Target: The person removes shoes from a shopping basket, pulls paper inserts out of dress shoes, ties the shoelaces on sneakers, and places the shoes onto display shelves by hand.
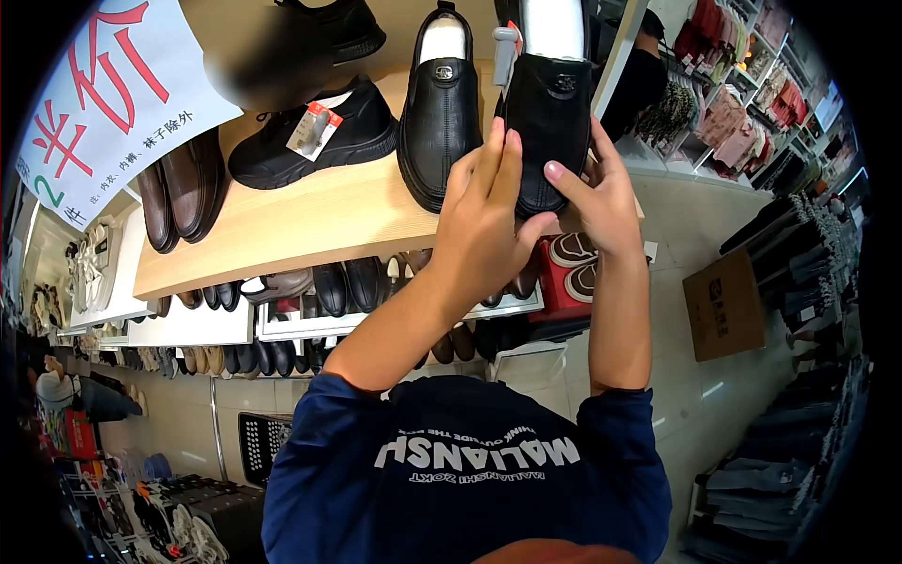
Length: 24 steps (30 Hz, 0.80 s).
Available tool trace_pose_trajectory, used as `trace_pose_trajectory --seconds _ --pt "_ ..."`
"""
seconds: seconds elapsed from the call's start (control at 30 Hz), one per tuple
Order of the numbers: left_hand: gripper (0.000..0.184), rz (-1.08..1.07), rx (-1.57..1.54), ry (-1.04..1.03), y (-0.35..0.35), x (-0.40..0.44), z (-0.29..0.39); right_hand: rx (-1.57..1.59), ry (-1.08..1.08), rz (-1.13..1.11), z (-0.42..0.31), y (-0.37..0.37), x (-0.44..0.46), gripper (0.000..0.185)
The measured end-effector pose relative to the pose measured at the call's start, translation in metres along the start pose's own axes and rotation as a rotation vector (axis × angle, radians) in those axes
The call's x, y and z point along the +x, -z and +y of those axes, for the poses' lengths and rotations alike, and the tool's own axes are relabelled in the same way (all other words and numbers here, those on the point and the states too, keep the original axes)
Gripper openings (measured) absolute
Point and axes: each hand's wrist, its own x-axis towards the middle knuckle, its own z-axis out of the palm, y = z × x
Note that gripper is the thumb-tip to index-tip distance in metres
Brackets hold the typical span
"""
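A black leather slip-on shoe (543,122) with a small metal emblem and white stuffing stands toe toward me at the right end of the wooden shelf (310,226). My right hand (606,193) grips its toe, thumb on top and fingers at the right side. My left hand (484,211) lies against the shoe's left side, fingers stretched along it and thumb apart near the toe tip. A grey security tag (505,45) hangs beside the shoe. Its matching-looking black shoe (439,127) stands just left of my left hand.
Further left are a black sneaker (329,136) with a price tag and brown shoes (195,188). A sale sign (113,103) covers the upper left. Lower racks hold many shoes. Right of the aisle stand a cardboard box (723,305) and hanging clothes. A person (85,390) is at far left.
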Motion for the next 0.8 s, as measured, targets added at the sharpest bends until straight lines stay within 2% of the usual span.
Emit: trace_pose_trajectory --seconds 0.2,0.27,0.4,0.5,0.57,0.6,0.67,0.73,0.8 --pt "0.091 -0.078 0.083 0.049 -0.004 0.008 0.006 -0.057 0.003 0.02 0.019 0.009 0.018 0.071" --pt "0.086 -0.067 0.087 -0.014 -0.01 0.01 -0.002 -0.12 0.032 0.062 0.03 0.011 0.02 0.07" --pt "0.074 -0.075 0.079 -0.038 -0.017 0.012 -0.006 -0.408 -0.048 0.147 0.032 0.01 0.021 0.069" --pt "0.068 -0.064 0.066 -0.058 -0.012 0.005 0.0 -0.565 0.02 0.162 0.032 0.011 0.016 0.074" --pt "0.063 -0.008 0.057 -0.106 0.003 0.002 0.002 -0.813 0.115 0.16 0.033 0.01 0.01 0.079" --pt "0.069 -0.013 0.129 -0.069 0.014 0.002 0.002 -0.936 0.163 0.16 0.033 0.01 0.006 0.082" --pt "0.075 0.027 0.297 0.085 0.035 0.003 -0.003 -0.88 0.154 0.024 0.018 0.006 0.002 0.107" --pt "0.087 -0.029 0.287 0.307 0.046 0.002 -0.015 -0.934 0.135 -0.043 0.009 0.004 0.001 0.112" --pt "0.093 -0.039 0.233 0.394 0.047 0.0 -0.032 -0.923 0.127 -0.054 0.009 0.006 0.001 0.113"
